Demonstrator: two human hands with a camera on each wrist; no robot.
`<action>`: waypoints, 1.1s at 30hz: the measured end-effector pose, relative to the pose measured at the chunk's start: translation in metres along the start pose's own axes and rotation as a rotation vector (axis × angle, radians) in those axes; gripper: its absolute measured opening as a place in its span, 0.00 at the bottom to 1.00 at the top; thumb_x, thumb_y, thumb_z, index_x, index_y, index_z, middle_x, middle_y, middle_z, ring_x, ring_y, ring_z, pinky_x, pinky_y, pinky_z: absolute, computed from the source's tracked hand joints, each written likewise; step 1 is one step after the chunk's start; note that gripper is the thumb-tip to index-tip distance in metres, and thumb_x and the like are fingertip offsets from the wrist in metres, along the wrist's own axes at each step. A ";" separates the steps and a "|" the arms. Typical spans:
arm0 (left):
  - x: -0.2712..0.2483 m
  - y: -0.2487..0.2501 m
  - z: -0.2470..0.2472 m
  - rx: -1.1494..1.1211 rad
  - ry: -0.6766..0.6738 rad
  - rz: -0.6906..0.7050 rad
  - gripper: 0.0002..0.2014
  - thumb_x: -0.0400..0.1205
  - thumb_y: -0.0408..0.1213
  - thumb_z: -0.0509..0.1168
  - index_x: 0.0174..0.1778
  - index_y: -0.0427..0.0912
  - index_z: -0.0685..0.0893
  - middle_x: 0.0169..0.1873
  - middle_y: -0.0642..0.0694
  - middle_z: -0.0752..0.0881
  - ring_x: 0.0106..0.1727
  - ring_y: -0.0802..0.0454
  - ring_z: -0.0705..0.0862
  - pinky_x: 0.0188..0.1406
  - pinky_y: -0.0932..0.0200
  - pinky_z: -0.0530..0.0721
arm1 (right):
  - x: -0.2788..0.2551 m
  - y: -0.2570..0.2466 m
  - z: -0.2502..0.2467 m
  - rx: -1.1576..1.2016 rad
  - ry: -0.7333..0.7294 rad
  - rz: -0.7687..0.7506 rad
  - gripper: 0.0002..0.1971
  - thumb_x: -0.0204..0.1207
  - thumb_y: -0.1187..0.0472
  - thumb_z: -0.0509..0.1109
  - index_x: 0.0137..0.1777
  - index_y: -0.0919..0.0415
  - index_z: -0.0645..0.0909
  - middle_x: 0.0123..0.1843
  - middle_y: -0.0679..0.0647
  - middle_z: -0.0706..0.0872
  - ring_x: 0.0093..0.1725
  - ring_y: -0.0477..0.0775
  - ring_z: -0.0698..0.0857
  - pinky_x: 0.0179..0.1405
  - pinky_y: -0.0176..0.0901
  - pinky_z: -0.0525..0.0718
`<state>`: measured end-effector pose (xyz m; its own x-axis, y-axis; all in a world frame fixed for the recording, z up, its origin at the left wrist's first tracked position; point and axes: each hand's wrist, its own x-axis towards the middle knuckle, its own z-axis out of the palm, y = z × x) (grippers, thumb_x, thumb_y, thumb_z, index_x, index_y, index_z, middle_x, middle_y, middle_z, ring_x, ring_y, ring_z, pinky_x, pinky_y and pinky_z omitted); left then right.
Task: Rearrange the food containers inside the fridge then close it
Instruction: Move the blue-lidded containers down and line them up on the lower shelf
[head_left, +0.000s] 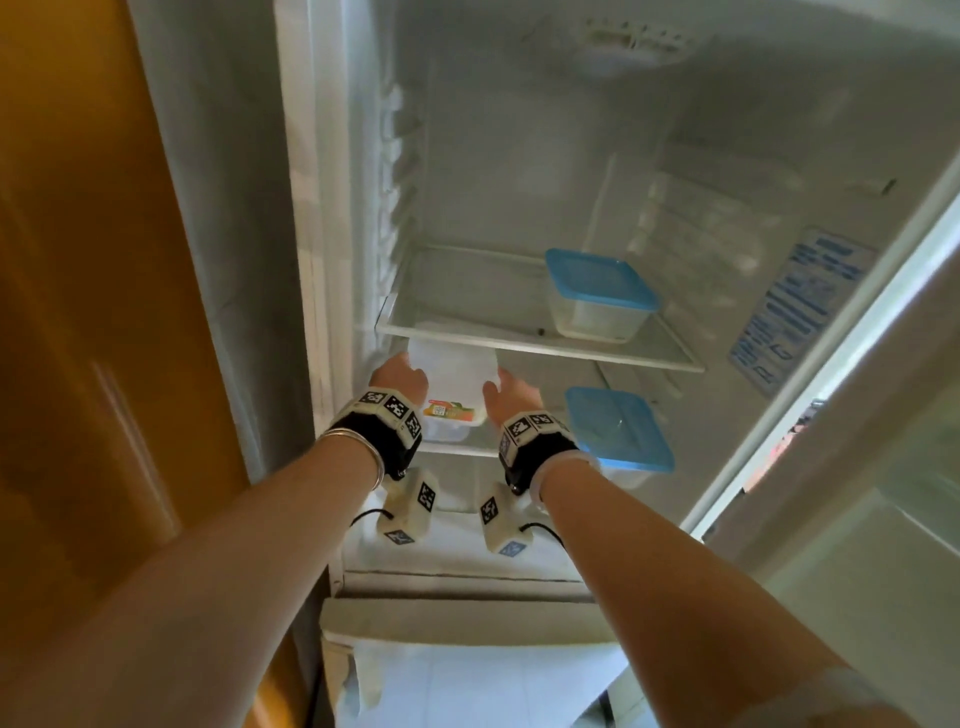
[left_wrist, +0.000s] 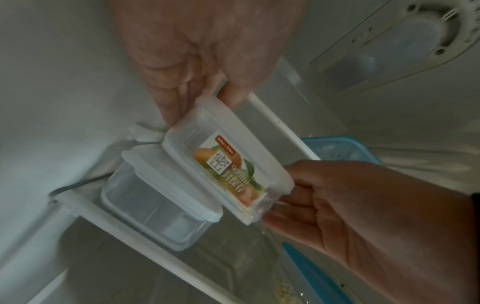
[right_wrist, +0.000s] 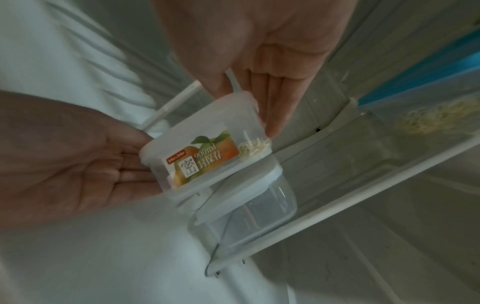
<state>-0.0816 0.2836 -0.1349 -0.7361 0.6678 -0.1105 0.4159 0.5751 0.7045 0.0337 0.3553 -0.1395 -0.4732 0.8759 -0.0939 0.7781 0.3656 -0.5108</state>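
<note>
A clear container with a white lid and a fruit label hangs between the two glass shelves at the left of the open fridge. My left hand grips its left end and my right hand grips its right end, thumbs on the lid and fingers along the sides. In the left wrist view the labelled container is tilted, just above a second clear white-lidded container standing on the lower shelf. In the right wrist view some pale shreds show inside the labelled container.
One blue-lidded container stands at the right on the upper shelf, another blue-lidded container at the right on the lower shelf. The fridge door stands open on the right. A wooden panel flanks the left.
</note>
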 end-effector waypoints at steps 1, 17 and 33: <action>0.006 0.000 0.002 0.019 0.010 0.006 0.22 0.86 0.33 0.51 0.78 0.35 0.66 0.76 0.36 0.72 0.74 0.39 0.74 0.71 0.53 0.72 | 0.005 -0.001 0.002 0.012 -0.004 0.004 0.25 0.86 0.55 0.50 0.81 0.60 0.59 0.72 0.65 0.78 0.70 0.63 0.79 0.65 0.48 0.78; 0.052 0.002 0.027 0.089 0.083 -0.055 0.21 0.85 0.30 0.54 0.74 0.28 0.67 0.70 0.30 0.76 0.71 0.35 0.76 0.70 0.48 0.74 | 0.065 0.003 0.017 0.171 -0.077 -0.004 0.26 0.83 0.53 0.58 0.80 0.57 0.63 0.76 0.55 0.76 0.73 0.57 0.77 0.70 0.43 0.74; 0.035 0.009 0.018 0.214 0.021 -0.026 0.19 0.85 0.30 0.56 0.73 0.30 0.73 0.72 0.33 0.77 0.73 0.38 0.76 0.71 0.52 0.74 | 0.058 0.004 0.011 -0.022 -0.121 -0.084 0.26 0.84 0.51 0.57 0.77 0.64 0.65 0.73 0.61 0.79 0.71 0.61 0.78 0.68 0.47 0.76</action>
<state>-0.0944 0.3209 -0.1446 -0.7583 0.6425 -0.1106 0.4987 0.6809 0.5364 0.0045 0.4037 -0.1566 -0.5822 0.7983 -0.1545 0.7421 0.4441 -0.5020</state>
